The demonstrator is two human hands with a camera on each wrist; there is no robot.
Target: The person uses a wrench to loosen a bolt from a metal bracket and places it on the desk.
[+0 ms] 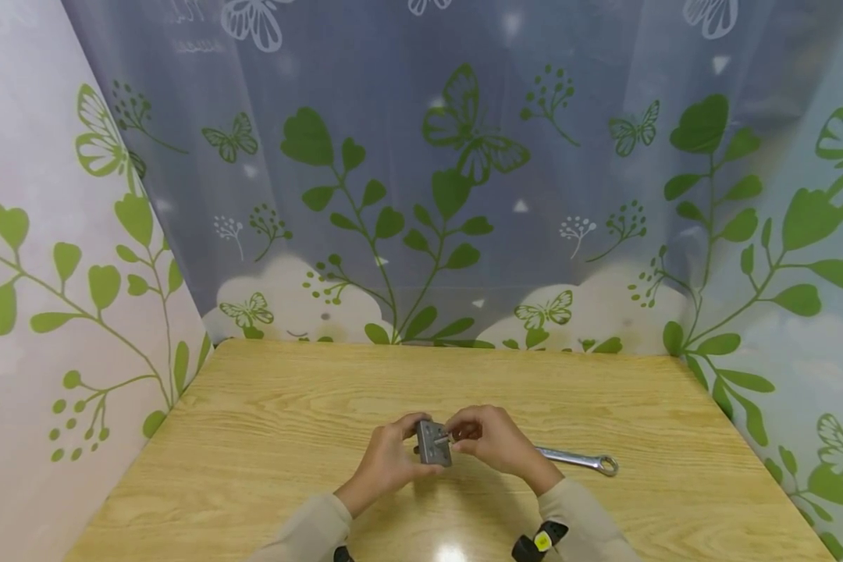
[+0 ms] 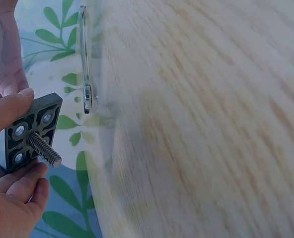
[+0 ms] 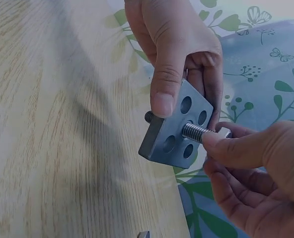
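Observation:
A square grey plate [image 1: 425,445] with round holes near its corners is held up above the table by my left hand [image 1: 386,460], thumb on one edge and fingers on the opposite one. Through its middle runs a threaded bolt [image 3: 196,131]. My right hand [image 1: 495,441] pinches the bolt at its head end, which the fingers partly cover. On the other, ribbed face of the plate, the left wrist view shows a length of bare thread [image 2: 46,150] sticking out. Some thread also shows between the plate and the right fingertips.
A combination wrench [image 1: 576,458] lies on the wooden table [image 1: 288,390], right of the right hand, its ring end outward and its other end hidden behind that hand. Patterned curtains [image 1: 393,257] enclose the table at the back and sides.

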